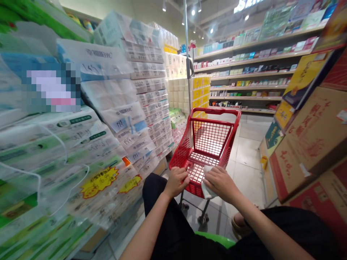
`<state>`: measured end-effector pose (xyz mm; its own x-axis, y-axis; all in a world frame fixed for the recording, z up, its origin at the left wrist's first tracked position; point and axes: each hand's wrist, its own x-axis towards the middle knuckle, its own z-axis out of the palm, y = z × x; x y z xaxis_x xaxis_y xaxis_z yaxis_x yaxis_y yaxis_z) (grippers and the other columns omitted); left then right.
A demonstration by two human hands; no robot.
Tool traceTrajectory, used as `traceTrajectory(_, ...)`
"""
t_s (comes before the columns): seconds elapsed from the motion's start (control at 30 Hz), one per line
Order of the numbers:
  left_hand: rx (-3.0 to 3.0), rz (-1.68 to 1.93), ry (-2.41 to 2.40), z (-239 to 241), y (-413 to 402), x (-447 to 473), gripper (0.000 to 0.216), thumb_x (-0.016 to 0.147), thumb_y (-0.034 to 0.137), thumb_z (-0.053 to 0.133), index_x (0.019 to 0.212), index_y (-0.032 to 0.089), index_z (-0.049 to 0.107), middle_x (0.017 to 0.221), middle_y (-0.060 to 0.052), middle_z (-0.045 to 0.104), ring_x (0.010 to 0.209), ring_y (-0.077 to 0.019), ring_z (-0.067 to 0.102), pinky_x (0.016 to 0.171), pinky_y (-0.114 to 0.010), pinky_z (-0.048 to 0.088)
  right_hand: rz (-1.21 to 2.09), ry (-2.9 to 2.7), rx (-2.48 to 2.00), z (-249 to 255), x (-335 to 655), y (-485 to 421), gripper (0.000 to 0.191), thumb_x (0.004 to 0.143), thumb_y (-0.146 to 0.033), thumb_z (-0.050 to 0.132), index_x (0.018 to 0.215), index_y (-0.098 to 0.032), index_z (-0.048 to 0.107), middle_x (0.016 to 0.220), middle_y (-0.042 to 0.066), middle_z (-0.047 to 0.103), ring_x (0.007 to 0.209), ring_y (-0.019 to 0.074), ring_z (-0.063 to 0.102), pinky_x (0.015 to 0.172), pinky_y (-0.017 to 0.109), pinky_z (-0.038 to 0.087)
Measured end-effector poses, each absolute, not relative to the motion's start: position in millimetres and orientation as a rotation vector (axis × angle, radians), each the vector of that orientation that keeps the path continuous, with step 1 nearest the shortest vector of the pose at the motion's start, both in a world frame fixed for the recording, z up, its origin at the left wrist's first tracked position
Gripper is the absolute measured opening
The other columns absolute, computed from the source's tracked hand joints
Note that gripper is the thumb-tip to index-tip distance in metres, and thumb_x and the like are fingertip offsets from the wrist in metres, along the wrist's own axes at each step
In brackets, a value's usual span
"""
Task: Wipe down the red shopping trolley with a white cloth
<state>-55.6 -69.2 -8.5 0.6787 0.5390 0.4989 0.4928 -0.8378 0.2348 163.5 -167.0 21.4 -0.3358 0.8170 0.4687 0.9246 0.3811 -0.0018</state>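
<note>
Head view: right hand (219, 182) grasps partly hidden white cloth (208, 192); left hand (176, 180), grip unclear.

Left fingers (184, 176) and right fingers (213, 174) curled, forearms (152, 224) outstretched forward

Red cart (207, 154), right fingers (216, 174) holding white cloth (207, 192)
</note>
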Motion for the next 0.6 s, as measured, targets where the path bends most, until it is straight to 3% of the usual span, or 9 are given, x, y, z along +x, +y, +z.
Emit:
traceTrajectory(0.27, 2.826, 0.767, 0.802, -6, -51, -74, 0.040, 0.097, 0.033, 0.032, 0.064, 0.018, 0.048, 0.070, -0.001, 0.050, 0.072, -0.0142, 0.048, 0.077, -0.032, 0.035, -0.325, -2.325, -1.480, 28, 184, -136, 0.038, 0.099, -0.036, 0.035, 0.074, -0.021, 0.061, 0.074, 0.001, 0.066, 0.077, 0.0132, 0.056, 0.080, 0.030, 0.034)
traceTrajectory(0.6, 2.823, 0.774, 0.719, -6, -43, -56, 0.041, 0.098, 0.033, 0.031, 0.064, 0.018, 0.049, 0.072, -0.001, 0.050, 0.072, -0.0138, 0.048, 0.078, -0.031, 0.036, -0.274, -2.214, -1.700, 34, 257, -106, 0.043, 0.100, -0.042, 0.029, 0.083, -0.023, 0.064, 0.082, 0.002, 0.066, 0.084, 0.0159, 0.056, 0.082, 0.030, 0.036)
